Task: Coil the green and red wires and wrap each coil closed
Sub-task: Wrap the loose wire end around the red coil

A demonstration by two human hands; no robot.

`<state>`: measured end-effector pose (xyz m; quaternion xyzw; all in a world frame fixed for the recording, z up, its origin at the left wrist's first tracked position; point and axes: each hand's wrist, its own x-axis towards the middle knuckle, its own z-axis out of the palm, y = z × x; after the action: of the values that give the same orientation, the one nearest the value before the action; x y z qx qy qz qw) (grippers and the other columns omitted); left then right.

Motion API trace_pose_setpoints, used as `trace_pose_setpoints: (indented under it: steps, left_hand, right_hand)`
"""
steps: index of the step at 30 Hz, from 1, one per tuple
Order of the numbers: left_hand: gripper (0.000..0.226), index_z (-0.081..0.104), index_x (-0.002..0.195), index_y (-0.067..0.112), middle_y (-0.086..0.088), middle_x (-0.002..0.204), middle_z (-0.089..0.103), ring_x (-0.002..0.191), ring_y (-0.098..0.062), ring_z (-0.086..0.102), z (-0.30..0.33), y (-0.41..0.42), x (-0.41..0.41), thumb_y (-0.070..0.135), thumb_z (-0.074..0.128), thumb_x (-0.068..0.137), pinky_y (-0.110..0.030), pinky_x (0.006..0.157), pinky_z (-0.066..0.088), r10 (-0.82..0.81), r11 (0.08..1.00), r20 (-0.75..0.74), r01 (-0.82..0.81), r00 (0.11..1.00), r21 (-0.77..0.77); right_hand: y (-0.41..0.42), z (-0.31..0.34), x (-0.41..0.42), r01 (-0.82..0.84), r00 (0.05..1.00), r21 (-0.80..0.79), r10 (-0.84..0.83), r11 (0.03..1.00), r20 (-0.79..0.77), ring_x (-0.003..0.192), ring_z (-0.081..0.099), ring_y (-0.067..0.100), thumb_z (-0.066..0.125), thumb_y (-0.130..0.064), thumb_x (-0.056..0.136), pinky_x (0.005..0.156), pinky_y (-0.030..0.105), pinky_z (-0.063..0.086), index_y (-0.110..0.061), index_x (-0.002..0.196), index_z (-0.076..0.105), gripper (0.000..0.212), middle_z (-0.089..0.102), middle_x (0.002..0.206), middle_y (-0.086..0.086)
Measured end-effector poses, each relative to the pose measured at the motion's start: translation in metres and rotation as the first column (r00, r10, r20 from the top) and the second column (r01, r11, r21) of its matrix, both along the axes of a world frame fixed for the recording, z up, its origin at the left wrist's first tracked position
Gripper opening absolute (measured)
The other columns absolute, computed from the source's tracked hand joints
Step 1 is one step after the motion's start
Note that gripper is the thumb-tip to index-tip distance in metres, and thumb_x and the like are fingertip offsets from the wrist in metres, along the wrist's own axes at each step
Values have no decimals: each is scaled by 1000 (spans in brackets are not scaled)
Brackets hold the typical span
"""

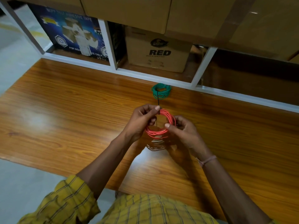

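Observation:
A coil of red wire [168,116] is held upright above the wooden table [64,102] between both hands. My left hand [142,120] pinches its top left edge, together with a thin black tie [158,99] that sticks up from my fingers. My right hand [182,131] grips the coil's lower right side, thumb on the front. The green wire coil [161,91] lies flat on the table behind the red one, near the shelf frame, untouched. The black tie's tip overlaps the green coil in this view.
A white shelf frame [113,50] runs along the table's far edge. It holds a blue tape carton [69,29] and a brown carton marked RED [158,50]. Larger cardboard boxes [210,16] sit above. The table's near edge is by my body.

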<state>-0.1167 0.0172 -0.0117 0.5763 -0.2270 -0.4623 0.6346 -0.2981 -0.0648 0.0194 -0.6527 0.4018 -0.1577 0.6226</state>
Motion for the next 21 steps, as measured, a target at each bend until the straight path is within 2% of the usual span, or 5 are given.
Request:
trace_pose_setpoints:
  steps: [6, 10, 15, 18, 21]
  left_hand:
    - [31, 73, 112, 10, -12, 95, 77, 80, -17, 74, -2, -50, 6, 36, 56, 110, -29, 74, 62, -66, 996, 27, 64, 997, 58]
    - [24, 64, 128, 16, -14, 133, 68, 121, -28, 68, -21, -71, 20, 31, 55, 112, -53, 105, 59, -66, 982, 374, -7, 925, 189]
    - [58, 42, 160, 9, -19, 167, 39, 158, -36, 32, -37, -105, 46, 19, 62, 106, -53, 128, 33, -256, 963, 909, 1, 330, 271]
    - [69, 22, 170, 19, -13, 178, 20, 166, -34, 7, -46, -118, 55, 35, 52, 110, -55, 133, 12, -495, 869, 865, 30, 81, 494]
    - [73, 1, 172, 30, -13, 179, 11, 166, -34, 1, -45, -118, 53, 44, 41, 113, -55, 131, 10, -637, 771, 771, -16, 9, 637]
  right_hand:
    - [-55, -7, 4, 225, 969, 11, -223, 974, -104, 85, 79, 20, 77, -19, 94, 73, 38, 64, -26, 98, 75, 8, 81, 99, 3]
    - [-104, 0, 3, 275, 954, 48, -267, 960, -133, 73, 78, 14, 68, -20, 102, 63, 26, 60, -20, 104, 71, 3, 79, 96, 3]
    - [-153, -12, 29, 257, 945, -14, -254, 966, -205, 85, 80, 19, 65, -23, 103, 78, 37, 67, -21, 111, 72, 10, 80, 101, 5]
    - [-163, -31, 44, 107, 883, -307, -233, 945, -408, 80, 74, 21, 63, -39, 103, 75, 44, 66, -16, 117, 63, 27, 73, 100, 6]
    - [-158, -52, 45, -187, 800, -602, -235, 776, -552, 143, 48, 37, 63, -50, 100, 115, 49, 48, -18, 155, 43, 66, 43, 159, 17]
